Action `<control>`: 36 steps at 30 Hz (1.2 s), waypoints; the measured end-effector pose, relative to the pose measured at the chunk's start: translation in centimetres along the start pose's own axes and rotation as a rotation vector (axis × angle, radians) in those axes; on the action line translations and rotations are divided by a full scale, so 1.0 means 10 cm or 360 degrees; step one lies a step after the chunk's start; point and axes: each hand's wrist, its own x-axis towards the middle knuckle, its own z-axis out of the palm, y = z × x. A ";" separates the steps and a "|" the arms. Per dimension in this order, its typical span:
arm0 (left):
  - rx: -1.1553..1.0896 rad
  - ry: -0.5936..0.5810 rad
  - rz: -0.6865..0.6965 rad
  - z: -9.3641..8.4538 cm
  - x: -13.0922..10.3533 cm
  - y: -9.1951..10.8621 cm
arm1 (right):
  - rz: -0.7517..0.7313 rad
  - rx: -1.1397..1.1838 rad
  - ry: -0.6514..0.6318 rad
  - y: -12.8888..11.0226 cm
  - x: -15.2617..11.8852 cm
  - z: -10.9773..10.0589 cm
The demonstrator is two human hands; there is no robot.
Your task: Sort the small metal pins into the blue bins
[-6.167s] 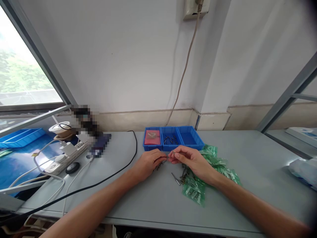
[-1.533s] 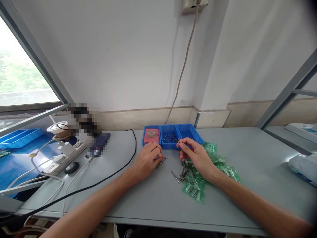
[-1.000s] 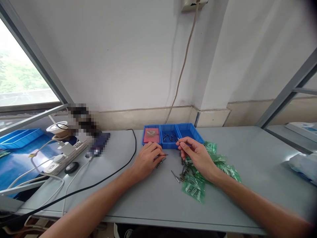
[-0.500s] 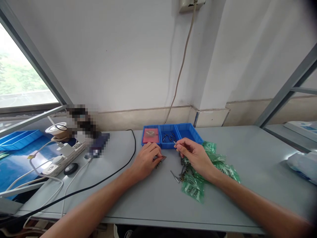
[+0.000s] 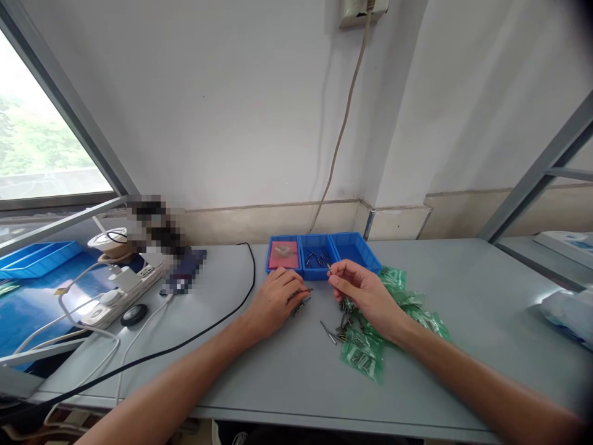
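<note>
My left hand [image 5: 278,301] rests on the grey table in front of the red-lined compartment, its fingers closed round small metal pins [image 5: 301,305]. My right hand [image 5: 361,293] is raised just in front of the blue bins, pinching a small metal pin [image 5: 329,267] between thumb and fingertips. Several dark pins lie in the middle blue bin [image 5: 317,272]. Under and beside my right hand are a pile of loose metal pins [image 5: 343,321] and green plastic bags [image 5: 362,357] of metal parts. Two loose pins [image 5: 328,332] lie between my hands.
The left bin holds a red piece [image 5: 283,260] with pale bits on it; the right bin [image 5: 354,250] is blue. A black cable [image 5: 204,334] crosses the table at left, near a round black object [image 5: 134,315] and a power strip [image 5: 99,314]. A plastic-wrapped item [image 5: 567,315] lies far right.
The view has shifted slightly. Both hands stay in nearly the same places, with small finger movements; the right hand still pinches a pin.
</note>
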 end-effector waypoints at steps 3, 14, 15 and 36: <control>-0.0034 -0.0004 -0.0021 0.00 -0.01 -0.01 | -0.0107 -0.0173 0.0090 0.00 0.02 -0.01; -0.0063 0.0012 -0.0066 0.00 -0.02 -0.01 | -0.0068 -0.0138 0.0098 0.00 0.01 -0.01; -0.0069 0.0020 -0.0065 0.01 -0.02 -0.01 | -0.0064 -0.0130 0.0097 0.01 0.02 -0.01; -0.0032 -0.0026 -0.0024 -0.02 0.00 0.01 | -0.0064 -0.0142 0.0103 0.02 0.01 -0.02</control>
